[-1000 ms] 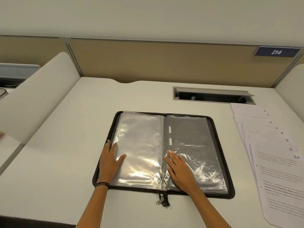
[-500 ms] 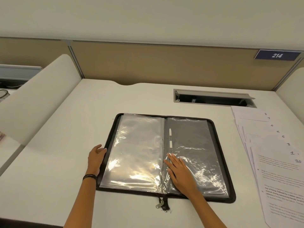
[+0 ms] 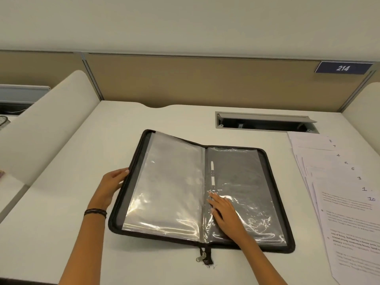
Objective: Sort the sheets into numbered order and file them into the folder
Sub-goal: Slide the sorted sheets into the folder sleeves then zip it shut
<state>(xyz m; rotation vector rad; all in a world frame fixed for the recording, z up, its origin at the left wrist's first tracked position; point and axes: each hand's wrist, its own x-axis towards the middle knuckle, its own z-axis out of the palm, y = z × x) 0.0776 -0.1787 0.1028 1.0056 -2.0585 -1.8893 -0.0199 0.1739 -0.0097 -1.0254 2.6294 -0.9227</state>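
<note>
Behind the folder (image 3: 270,177) a cable slot (image 3: 265,122) is cut into the bench (image 3: 61,202), flap up. Beyond it stands a tan partition (image 3: 185,83) w/ a blue plate (image 3: 343,68) reading 214. A white curved divider (image 3: 51,120) stands well L of the folder. The R forearm crosses the folder's near edge & hides part of a sleeve.

Count: 1 folder, 2 hands, 1 fanned spread of sheets (image 3: 349,212) just R of the folder, not touching it. 8 handwritten nos. show: 2, 7, 4, 5, 6, 3, 1, 10, i.e. out of order. Can't tell if more sheets lie under.

The folder is a black zip-round case, open mid-bench, w/ grey lining & clear glossy sleeves on both halves, creased near the front. A white strip (image 3: 212,175) runs along the spine; zip pulls (image 3: 202,258) hang at its near end. L half is tilted up, R half flat.

L hand (image 3: 114,186), dark band (image 3: 95,212) on its wrist, grips the L cover's outer edge, fingers curled round it. R hand (image 3: 224,212) lies flat, fingers straight, on the R sleeve just beside the spine.
</note>
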